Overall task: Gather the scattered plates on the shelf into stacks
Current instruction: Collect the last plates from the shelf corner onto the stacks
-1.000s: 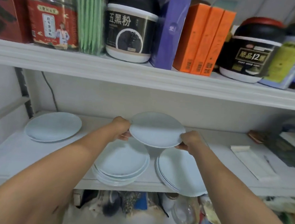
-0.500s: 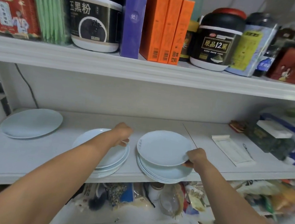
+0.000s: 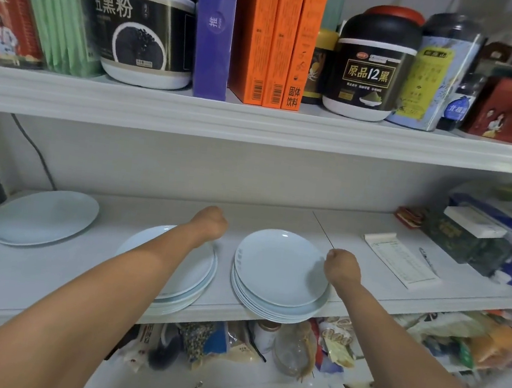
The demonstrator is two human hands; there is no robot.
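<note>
Pale blue plates sit on the middle shelf (image 3: 277, 215) in three groups. The right stack (image 3: 277, 276) stands at the shelf's front edge, its lowest plates jutting a little past the lip; its top plate lies slightly off-centre on those beneath. Just left of the right stack, close but apart, is the left stack (image 3: 195, 270), also at the front edge and partly hidden by a forearm. Well to the left of that stack, a single plate (image 3: 43, 217) lies flat and alone, further back on the shelf.

The right hand (image 3: 343, 266) is at the right rim of the right stack, fingers curled in; whether they grip the top plate's edge or only touch it I cannot tell, since the fingertips are hidden. The left hand (image 3: 209, 225) is over the far edge of the left stack, closed into a loose fist, with nothing visible in it; contact with the plates is unclear.

Right of the right stack, a notepad (image 3: 400, 263) lies flat with a pen (image 3: 429, 261) beside it, and beyond those sits a dark box (image 3: 463, 243). Above, the upper shelf (image 3: 256, 123) carries two black jars (image 3: 146, 28), three orange boxes (image 3: 278, 43) and a purple box (image 3: 212, 32).
</note>
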